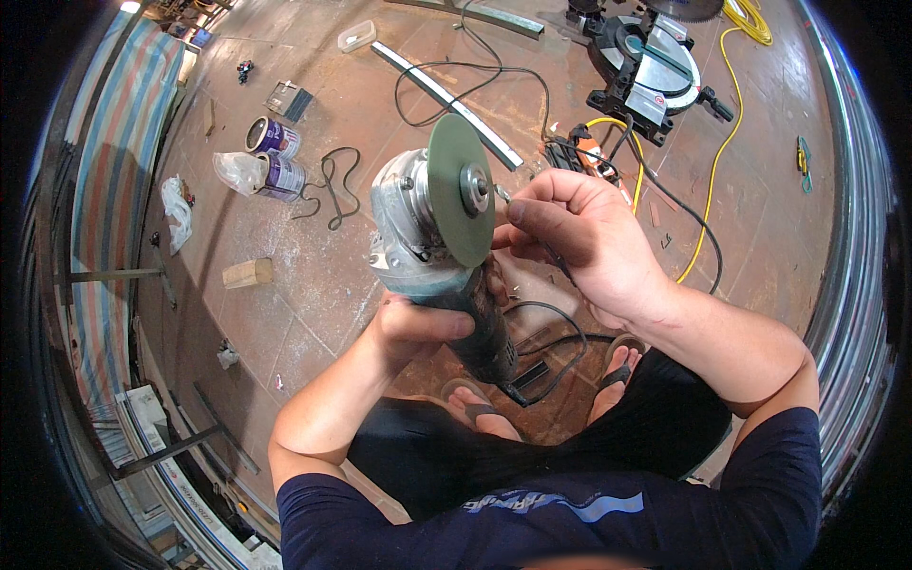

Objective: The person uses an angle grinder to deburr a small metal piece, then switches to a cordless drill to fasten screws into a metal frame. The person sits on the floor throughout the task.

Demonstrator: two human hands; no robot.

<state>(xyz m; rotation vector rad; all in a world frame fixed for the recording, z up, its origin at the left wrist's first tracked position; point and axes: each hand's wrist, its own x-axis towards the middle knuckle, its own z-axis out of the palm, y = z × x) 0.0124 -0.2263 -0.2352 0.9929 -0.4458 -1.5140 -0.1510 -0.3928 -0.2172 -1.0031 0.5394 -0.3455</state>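
Upright in front of me is an angle grinder [404, 223] with a silver gear head and dark body. My left hand [413, 328] is wrapped round the body just below the head. A greenish cutting disc [448, 176] faces right, with a metal flange nut [474, 187] at its centre. My right hand [598, 242] is closed in a pinch beside the disc. From its fingertips a small shiny metal tip [502, 193] points toward the nut; a thin dark part shows below the fingers. I cannot make out what kind of tool this is, nor whether it touches the nut.
A mitre saw [655, 71] stands at the far right, near a yellow cable [730, 123]. A pale metal bar [446, 100] and black cord [499, 66] lie ahead. Paint cans [281, 178] and a wooden block [248, 274] are at left. The grinder's cord [575, 328] loops near my feet.
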